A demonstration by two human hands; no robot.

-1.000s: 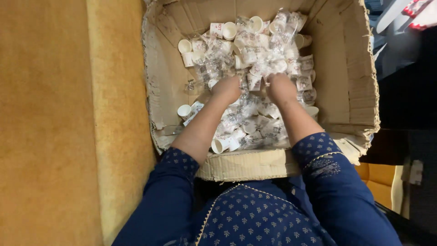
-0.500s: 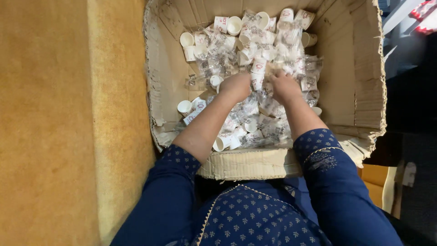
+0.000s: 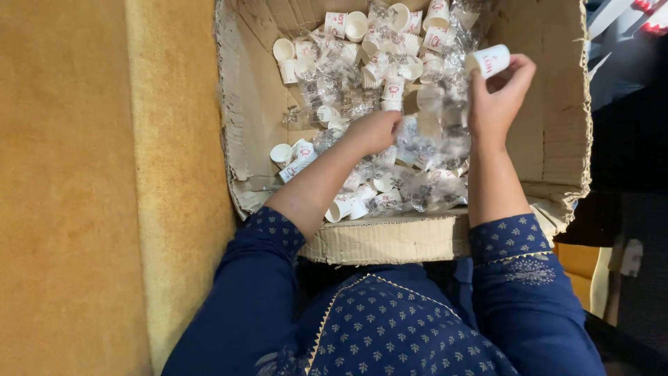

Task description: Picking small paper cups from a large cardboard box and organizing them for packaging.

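A: Head view, compared with a second ago: what has changed?

B: Both hands were sunk together in the heap then. Now the left hand (image 3: 372,131) stays low in the middle of the cardboard box (image 3: 550,139), fingers curled down into the clear wrappers (image 3: 424,150) and small white cups (image 3: 362,66); whether it grips anything there cannot be told. The right hand (image 3: 495,97) has come up and away toward the box's right wall.

A: Does it carry something?

B: Yes, a single white cup with red print (image 3: 488,60), pinched at the fingertips, thumb on one side and fingers on the other, held above the heap near the upper right of the pile. It lies on its side in the grip.

A: And the rest of the cups?

B: They fill the box floor, thickest at the far side, mixed with crumpled wrappers. A few loose ones (image 3: 289,154) lie by the left wall, just beside the left forearm.

A: What does the box stand against?

B: To its left is a tan, fuzzy surface (image 3: 83,188) running the whole height of the picture, with a lighter strip next to the box. The near wall of the box presses against the person's dark blue dotted clothing (image 3: 390,327). To the right the room is dark, with a yellow piece of furniture (image 3: 581,268) low down and pale objects at the top corner, too dim to name.
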